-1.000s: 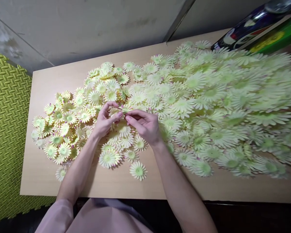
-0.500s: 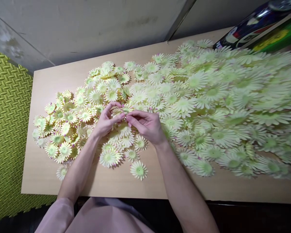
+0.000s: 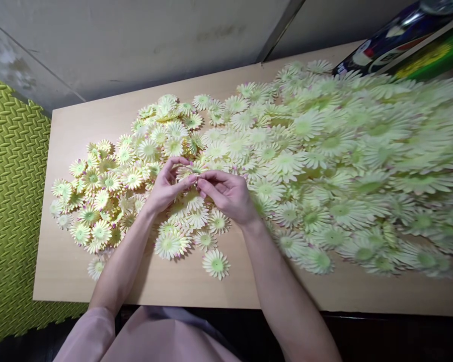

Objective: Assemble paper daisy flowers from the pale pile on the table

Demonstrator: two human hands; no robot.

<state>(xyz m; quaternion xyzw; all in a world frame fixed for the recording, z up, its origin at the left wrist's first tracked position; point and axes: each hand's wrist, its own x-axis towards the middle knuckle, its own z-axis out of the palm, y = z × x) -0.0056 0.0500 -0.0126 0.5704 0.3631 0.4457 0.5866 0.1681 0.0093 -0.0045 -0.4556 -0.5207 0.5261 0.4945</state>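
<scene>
Between my two hands, over the middle of the heap, is a pale yellow-green artificial flower head [image 3: 191, 172] with purple-tipped petals. My left hand [image 3: 168, 187] pinches it from the left, thumb in front and fingers curled behind. At its right edge the thumb and forefinger of my right hand [image 3: 228, 195] are pressed together on it; the exact spot is too small to make out. Loose flower heads [image 3: 172, 245] of the same kind lie just below the hands, one single flower head [image 3: 216, 264] nearest the front edge.
A wooden table [image 3: 166, 286] carries a smaller flower pile [image 3: 100, 196] on the left and a broad one [image 3: 335, 176] on the right. Bottles, one dark blue [image 3: 385, 42] and one green [image 3: 436, 58], stand at the back right. A wall [image 3: 147, 45] runs behind; green foam matting [image 3: 13, 201] is at left.
The flower head between my hands has tilted slightly, showing more of its petals. My hands keep almost the same place and grip.
</scene>
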